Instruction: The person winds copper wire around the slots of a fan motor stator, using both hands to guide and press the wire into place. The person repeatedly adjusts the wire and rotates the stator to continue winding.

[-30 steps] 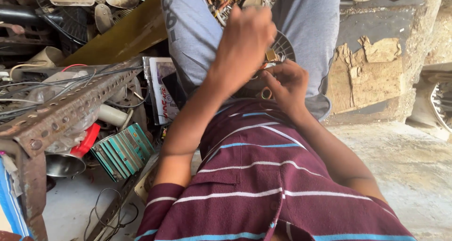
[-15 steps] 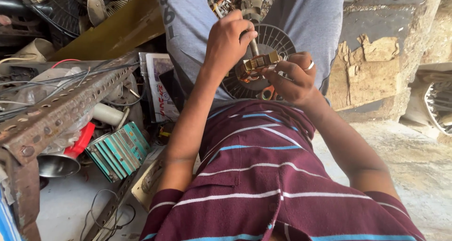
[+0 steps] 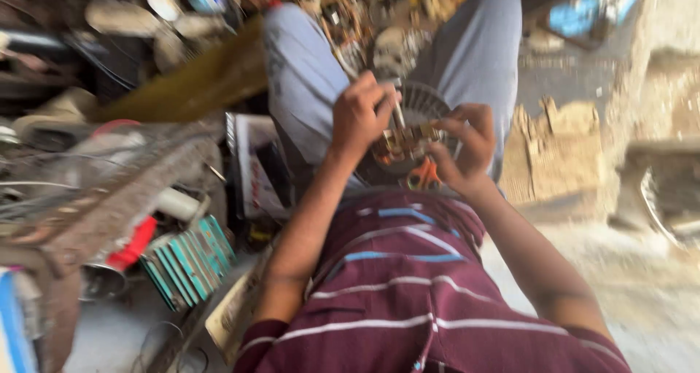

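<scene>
I sit with a round dark fan motor housing (image 3: 426,107) in my lap, between my grey trouser legs. My left hand (image 3: 361,114) grips a thin metal tool (image 3: 397,110), its tip pointing down at the brass-coloured motor part (image 3: 408,143). My right hand (image 3: 467,147) holds that motor part from the right side, fingers curled round it. Orange wire or plastic (image 3: 423,176) shows just below the part. The frame is blurred by motion, so fine detail is lost.
A rusty metal rack (image 3: 109,198) with wire grilles stands on the left. Below it lie a stack of teal ribbed pieces (image 3: 189,260), a red object (image 3: 135,242) and a metal cup (image 3: 102,282). A cracked wall (image 3: 569,154) stands at right; scrap parts crowd the top.
The view has tilted down and swung, blurring the scene. My left hand has lowered from above the motor to bring the tool tip against the part. My right hand keeps its hold.
</scene>
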